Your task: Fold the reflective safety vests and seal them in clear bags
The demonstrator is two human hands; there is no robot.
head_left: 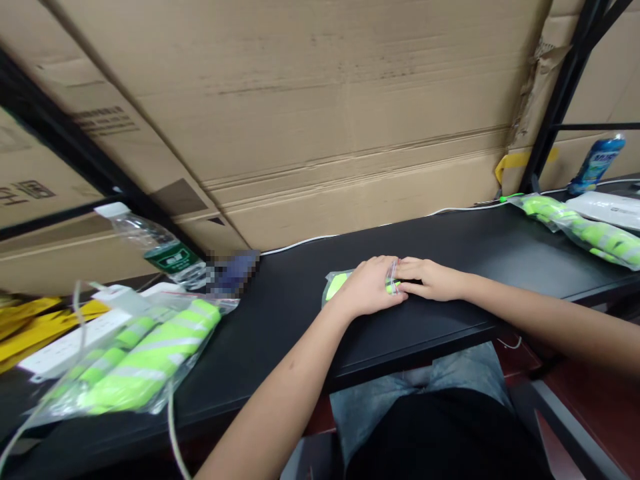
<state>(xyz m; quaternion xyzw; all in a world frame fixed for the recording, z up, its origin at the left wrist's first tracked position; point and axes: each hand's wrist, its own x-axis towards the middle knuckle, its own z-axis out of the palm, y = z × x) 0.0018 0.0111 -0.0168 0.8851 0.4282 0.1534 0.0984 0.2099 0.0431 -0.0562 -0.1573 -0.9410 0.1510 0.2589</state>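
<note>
My left hand (369,287) lies flat over a small clear plastic bag (333,287) holding a neon yellow-green item on the black tabletop (285,320). My right hand (430,280) comes in from the right, its fingertips meeting the left fingers at the bag's clear zip edge (393,278). Most of the bag is hidden under my left hand. Larger clear bags of neon reflective strips lie well away from both hands, one at the front left (145,360) and one at the far right (575,230).
A white power strip (75,340) and yellow straps (35,327) lie at the left, near a water bottle (155,247) and a pixelated object (233,273). A blue bottle (595,163) and white packet (605,208) stand far right. Cardboard sheets (300,120) rise behind the table.
</note>
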